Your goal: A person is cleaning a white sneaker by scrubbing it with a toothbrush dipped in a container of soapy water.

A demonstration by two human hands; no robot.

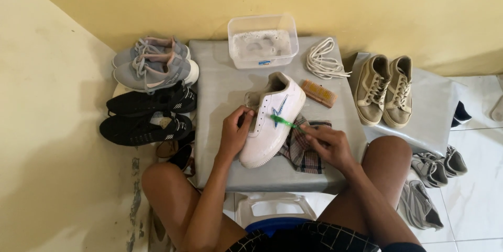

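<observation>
Head view, looking down: a grey tabletop (220, 89) occupies the centre, with the person's bare knees at its near edge. A white sneaker (272, 123) with a blue bolt mark lies at the centre of the tabletop, toe pointing to 7 o'clock and heel to 1 o'clock.

Left hand (234, 132): positioned at 9 o'clock of the sneaker, fingers curled over the shoe's left edge near the tongue, closed on the upper and steadying it.

Right hand (330, 144): positioned at 4 o'clock of the sneaker, fingers pinched shut around the handle of a green toothbrush (283, 121). The brush head rests against the side of the sneaker just beside the blue mark.

A plaid cloth (303, 153) lies under the sneaker's right side and beneath the right hand. At 1 o'clock of the sneaker, a wooden scrub brush (318, 93) lies flat, close to the heel. At 12 o'clock stands a clear plastic tub (263, 41) containing foamy water. A coil of white laces (324, 59) lies at 2 o'clock, beside the tub.

Off the tabletop, at 9 to 10 o'clock: a pair of grey sneakers (153, 63) and a pair of black sneakers (148, 116). At 3 o'clock: a pair of tan sneakers (384, 90) on a second grey surface. At 4 o'clock, on the tiled floor: dark grey shoes (432, 165).
</observation>
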